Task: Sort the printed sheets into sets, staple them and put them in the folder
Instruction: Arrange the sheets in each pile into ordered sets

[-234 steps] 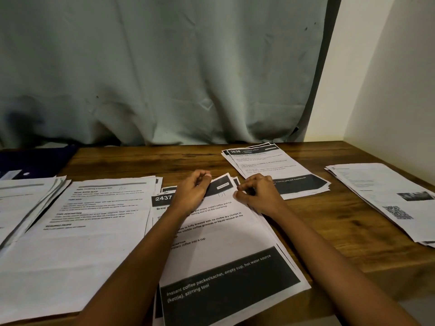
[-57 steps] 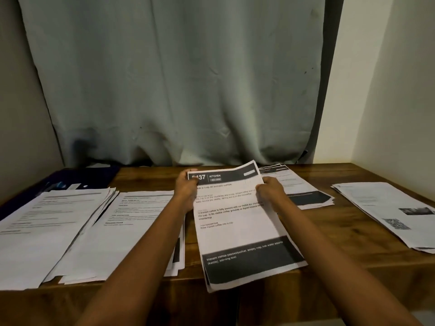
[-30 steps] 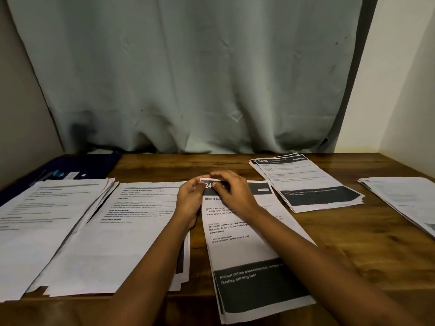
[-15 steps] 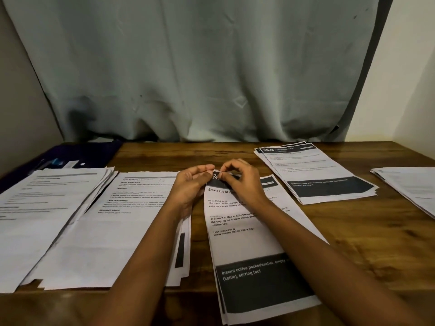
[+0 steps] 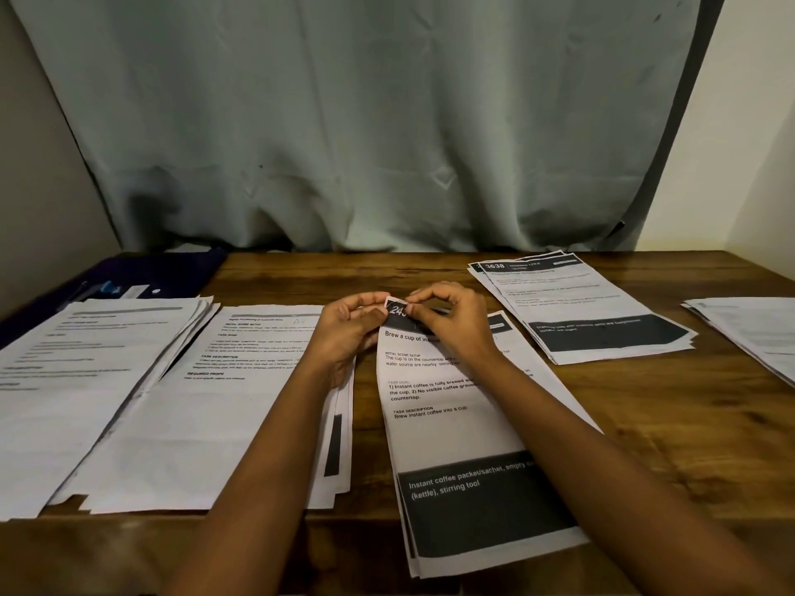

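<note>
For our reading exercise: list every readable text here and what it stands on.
"3638": far sheet stack, header.
"24": coffee sheet set, header corner; rest hidden.
"Brew instant coffee into a cup": same sheet.
"(kettle), stirring tool": its dark band.
"REQUIRED PROPS": middle stack.
Too blurred: left stack, right stack.

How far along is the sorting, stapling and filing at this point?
Done: sheets lie sorted in stacks, like the 3638 stack. In hand: left hand and right hand pinch the top corner of the coffee set. Left: no staple shows; stapling and filing into the dark folder at the back left remain.
</note>
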